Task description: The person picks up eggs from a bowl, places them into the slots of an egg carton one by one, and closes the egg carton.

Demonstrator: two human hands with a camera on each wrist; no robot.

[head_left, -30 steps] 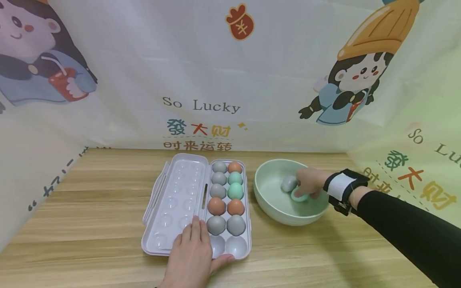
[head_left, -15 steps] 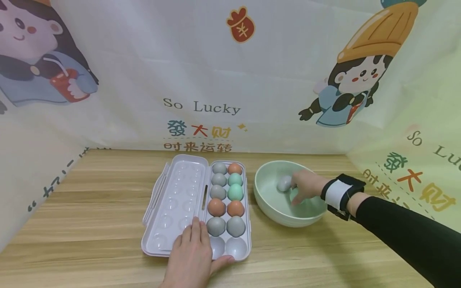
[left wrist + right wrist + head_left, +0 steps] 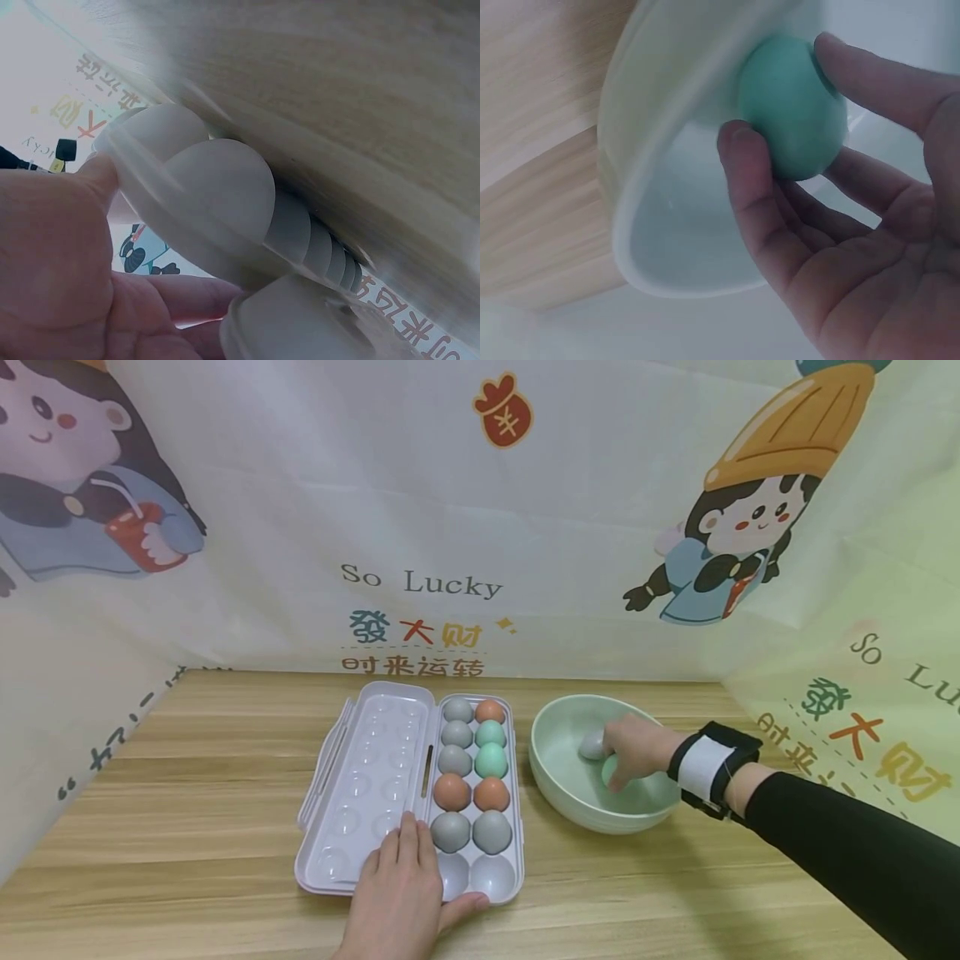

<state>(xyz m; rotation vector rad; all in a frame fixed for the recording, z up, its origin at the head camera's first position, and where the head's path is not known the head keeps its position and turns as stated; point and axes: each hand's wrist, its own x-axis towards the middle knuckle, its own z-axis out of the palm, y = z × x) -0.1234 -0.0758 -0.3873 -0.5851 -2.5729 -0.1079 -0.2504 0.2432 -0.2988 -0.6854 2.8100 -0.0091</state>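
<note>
My right hand [image 3: 641, 745] reaches into a pale green bowl [image 3: 555, 785] and pinches a mint-green egg [image 3: 793, 109] between thumb and fingers, as the right wrist view shows. Beside that hand, a grey egg [image 3: 592, 745] lies in the bowl. My left hand [image 3: 401, 889] rests on the near end of an opened egg carton [image 3: 517, 827], fingers stretched over the lid [image 3: 382, 752] and thumb along the front edge. Grey, brown and mint-green eggs sit in the carton's two rows. Its two nearest cups [image 3: 491, 872] are bare. The hand hides part of the lid.
Carton and bowl stand side by side on a wooden table [image 3: 225, 760]. A printed cloth [image 3: 585, 527] hangs behind the table and along both sides.
My right hand has shifted slightly left inside the bowl with the green egg. The grey egg there has moved a little left. The left hand stays on the carton.
</note>
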